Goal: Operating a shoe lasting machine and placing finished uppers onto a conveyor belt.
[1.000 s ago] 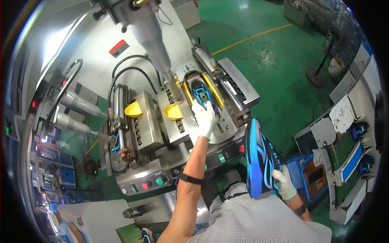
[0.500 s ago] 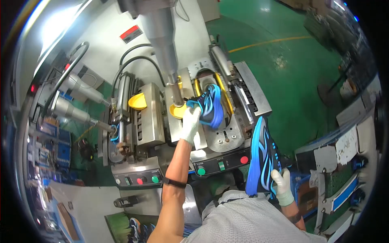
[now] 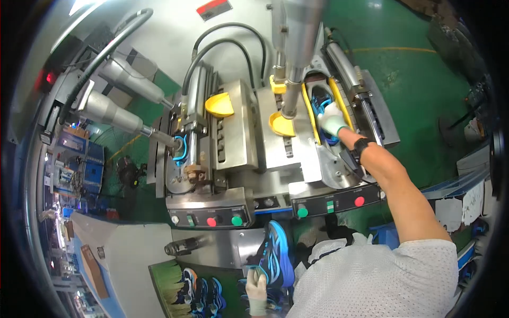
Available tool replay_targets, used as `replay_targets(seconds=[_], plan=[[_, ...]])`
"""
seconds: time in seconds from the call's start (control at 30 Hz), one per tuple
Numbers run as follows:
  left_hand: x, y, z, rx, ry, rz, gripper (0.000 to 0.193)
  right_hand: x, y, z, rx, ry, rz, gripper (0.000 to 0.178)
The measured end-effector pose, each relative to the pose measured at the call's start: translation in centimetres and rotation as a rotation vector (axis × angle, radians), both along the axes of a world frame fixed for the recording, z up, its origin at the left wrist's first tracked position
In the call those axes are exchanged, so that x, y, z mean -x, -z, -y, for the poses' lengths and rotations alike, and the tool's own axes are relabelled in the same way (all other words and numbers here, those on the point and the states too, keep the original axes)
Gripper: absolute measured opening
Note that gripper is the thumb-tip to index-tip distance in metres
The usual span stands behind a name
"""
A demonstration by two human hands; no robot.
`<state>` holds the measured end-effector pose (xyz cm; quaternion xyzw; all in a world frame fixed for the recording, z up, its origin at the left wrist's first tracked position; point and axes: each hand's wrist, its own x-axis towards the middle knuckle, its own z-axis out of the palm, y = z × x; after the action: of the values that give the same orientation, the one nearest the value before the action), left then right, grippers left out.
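My gloved right hand (image 3: 331,121) is closed on a blue-and-black sneaker (image 3: 320,100), which sits in the right-hand well of the press between yellow side pads (image 3: 343,103). The glove hides part of this sneaker. Low in the picture, my gloved left hand (image 3: 256,286) grips the collar of a second blue-and-black sneaker (image 3: 281,257), held toe away from me above the shoes beside the press. Left of my right hand, a yellow cupped pad (image 3: 281,125) hangs at the end of a metal piston rod (image 3: 291,95).
A control panel (image 3: 334,205) with coloured buttons runs along the press front. The left station holds another yellow pad (image 3: 220,104) and a blue-rimmed piece (image 3: 181,149). At lower left is a green-lined tray (image 3: 165,283) with several sneakers. Black hoses (image 3: 222,42) arch behind.
My left hand has drawn its sneaker out of the press and down toward the tray. My right hand has carried the other sneaker from my right side into the well. The view has shifted.
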<state>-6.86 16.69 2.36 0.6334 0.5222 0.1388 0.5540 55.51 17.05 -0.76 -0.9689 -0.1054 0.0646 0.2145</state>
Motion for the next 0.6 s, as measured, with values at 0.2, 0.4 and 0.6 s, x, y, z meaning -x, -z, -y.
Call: replay_targets(seconds=[0.2,0.4,0.6], plan=[[7.6,10.4,5.5,-0.124,-0.486,-0.244,0.066,-1.1,-0.1,-0.5,-0.126,-0.247,-0.003,0.042],[8.4,19.9,8.4,-0.294,-0.575,-0.496,0.076,-0.8,-0.9,1.8,-0.627,-0.518,-0.492,0.029],[8.5,19.9,8.1,-0.282,-0.716,-0.484,0.078,24.5,-4.5,1.6,-0.65,-0.736,-0.039,0.07]])
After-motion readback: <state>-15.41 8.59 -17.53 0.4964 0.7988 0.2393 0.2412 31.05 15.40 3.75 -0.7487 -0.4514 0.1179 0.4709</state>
